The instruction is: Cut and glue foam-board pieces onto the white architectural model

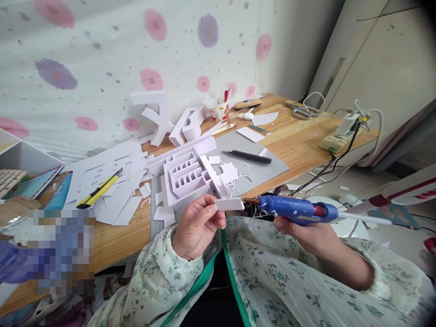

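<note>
By the bench [119, 243], the left hand [197, 222] has its fingers clamped on a white strip [230, 204] at the tip of a blue glue gun [286, 207] gripped in the right hand [311, 236], while a compartmented white box [190, 196] looks largely assembled, this strip still unattached.

The hands [195, 223] hold a white strip [229, 204] and a blue glue gun [288, 207]
</note>
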`<state>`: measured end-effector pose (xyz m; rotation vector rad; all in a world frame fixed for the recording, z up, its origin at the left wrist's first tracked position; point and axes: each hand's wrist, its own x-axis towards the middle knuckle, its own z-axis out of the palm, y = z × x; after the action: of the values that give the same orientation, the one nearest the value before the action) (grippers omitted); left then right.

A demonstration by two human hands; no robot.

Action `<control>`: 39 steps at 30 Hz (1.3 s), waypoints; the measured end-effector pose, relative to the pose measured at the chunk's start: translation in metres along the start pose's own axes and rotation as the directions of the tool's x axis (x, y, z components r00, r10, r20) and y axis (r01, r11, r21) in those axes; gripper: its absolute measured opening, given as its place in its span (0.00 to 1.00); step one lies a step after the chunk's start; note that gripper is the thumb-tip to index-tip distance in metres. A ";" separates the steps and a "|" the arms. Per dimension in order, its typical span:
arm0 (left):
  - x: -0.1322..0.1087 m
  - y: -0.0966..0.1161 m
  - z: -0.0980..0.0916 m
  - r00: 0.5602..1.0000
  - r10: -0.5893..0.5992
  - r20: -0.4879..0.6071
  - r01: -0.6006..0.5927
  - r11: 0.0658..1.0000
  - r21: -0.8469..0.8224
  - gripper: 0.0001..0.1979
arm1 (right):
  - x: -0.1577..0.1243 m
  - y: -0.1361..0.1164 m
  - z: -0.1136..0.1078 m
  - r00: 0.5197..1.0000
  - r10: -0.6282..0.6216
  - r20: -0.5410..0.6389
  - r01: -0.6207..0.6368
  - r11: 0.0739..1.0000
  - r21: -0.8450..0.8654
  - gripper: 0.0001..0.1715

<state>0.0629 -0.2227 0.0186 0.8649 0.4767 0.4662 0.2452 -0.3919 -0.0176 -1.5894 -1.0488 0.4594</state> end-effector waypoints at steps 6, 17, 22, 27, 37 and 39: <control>0.000 0.000 -0.001 0.999 0.038 0.000 -0.038 0.999 -0.020 0.09 | -0.002 0.006 0.000 0.999 -0.030 0.024 0.030 1.000 -0.001 0.09; -0.001 0.001 0.001 0.997 0.063 -0.052 -0.064 0.998 -0.011 0.10 | -0.002 0.006 -0.004 0.997 -0.042 0.070 0.050 0.991 -0.127 0.09; -0.002 -0.001 0.004 0.994 0.071 -0.085 -0.073 0.997 -0.020 0.10 | -0.005 0.010 -0.005 0.997 -0.079 0.022 0.081 0.977 -0.197 0.10; -0.005 -0.013 0.010 0.998 0.029 -0.052 -0.030 1.000 -0.011 0.09 | -0.001 0.005 -0.002 0.994 -0.108 -0.015 0.103 0.977 -0.185 0.11; -0.007 -0.018 0.021 0.994 -0.097 -0.054 0.088 0.986 -0.138 0.11 | 0.002 -0.007 0.003 0.988 -0.148 -0.038 0.131 0.949 -0.288 0.14; -0.007 -0.018 0.021 0.992 -0.114 -0.063 0.103 0.983 -0.152 0.11 | 0.001 -0.006 0.002 0.989 -0.148 -0.021 0.135 0.945 -0.296 0.14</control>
<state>0.0727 -0.2496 0.0179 0.6772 0.5451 0.4276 0.2417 -0.3900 -0.0122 -1.7607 -1.2325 0.1749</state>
